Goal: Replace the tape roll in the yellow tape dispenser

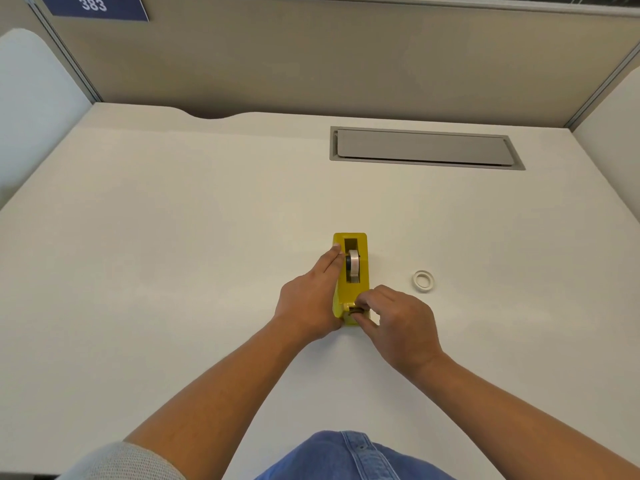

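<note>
A yellow tape dispenser [363,244] stands lengthwise on the white desk [173,254], its cutter end toward me. A tape roll [354,262] on a dark hub sits upright in its well. My left hand [311,299] lies flat against the dispenser's left side, fingers stretched along it. My right hand [398,320] pinches at the cutter end, thumb and fingertips closed there; whether tape is between them is hidden. A second, thin white tape roll [423,280] lies flat on the desk to the right, apart from both hands.
A grey cable hatch [424,147] is set into the desk at the back right. Partition walls [311,57] close off the back and sides. A blue sign reading 383 [93,5] hangs top left.
</note>
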`<state>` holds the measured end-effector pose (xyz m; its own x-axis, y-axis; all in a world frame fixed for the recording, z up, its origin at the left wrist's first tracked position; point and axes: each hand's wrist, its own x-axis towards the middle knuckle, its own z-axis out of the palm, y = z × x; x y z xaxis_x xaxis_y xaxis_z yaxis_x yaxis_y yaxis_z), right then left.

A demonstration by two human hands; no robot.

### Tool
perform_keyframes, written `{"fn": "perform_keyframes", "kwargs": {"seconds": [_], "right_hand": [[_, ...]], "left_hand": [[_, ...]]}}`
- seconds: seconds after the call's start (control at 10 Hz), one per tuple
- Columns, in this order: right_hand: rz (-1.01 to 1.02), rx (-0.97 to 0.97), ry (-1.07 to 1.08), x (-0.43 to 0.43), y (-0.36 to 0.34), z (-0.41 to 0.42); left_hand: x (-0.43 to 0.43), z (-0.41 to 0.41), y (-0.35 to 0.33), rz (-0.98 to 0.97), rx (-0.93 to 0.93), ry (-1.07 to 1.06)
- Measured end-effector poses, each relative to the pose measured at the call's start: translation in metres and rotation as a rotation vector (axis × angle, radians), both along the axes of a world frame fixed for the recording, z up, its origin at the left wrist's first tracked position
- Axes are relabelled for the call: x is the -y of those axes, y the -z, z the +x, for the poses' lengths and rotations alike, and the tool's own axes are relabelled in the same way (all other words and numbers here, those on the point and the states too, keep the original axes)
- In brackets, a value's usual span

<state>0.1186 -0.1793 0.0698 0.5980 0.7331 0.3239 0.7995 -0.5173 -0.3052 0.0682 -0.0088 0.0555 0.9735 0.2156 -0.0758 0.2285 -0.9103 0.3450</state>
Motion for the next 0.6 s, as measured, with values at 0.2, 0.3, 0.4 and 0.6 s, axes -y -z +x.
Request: {"fn": "perform_keyframes", "kwargs": {"seconds": [0.2, 0.3, 0.4, 0.6], "right_hand": [[-0.01, 0.041, -0.03, -0.001, 0.003, 0.0], [0.016, -0.002, -0.048, 0.0, 0.001, 0.001], [0.081, -0.035, -0.067, 0.005, -0.002, 0.005], [0.147, -0.109, 0.022, 0.03, 0.01, 0.012]], "left_hand": [[0.001, 0.001, -0.001, -0.002, -0.026, 0.002], [0.002, -0.002, 0.0, -0.011, -0.022, 0.015], [0.003, -0.008, 0.006, -0.04, 0.003, 0.001], [0.005, -0.02, 0.011, -0.156, 0.007, -0.128]]}}
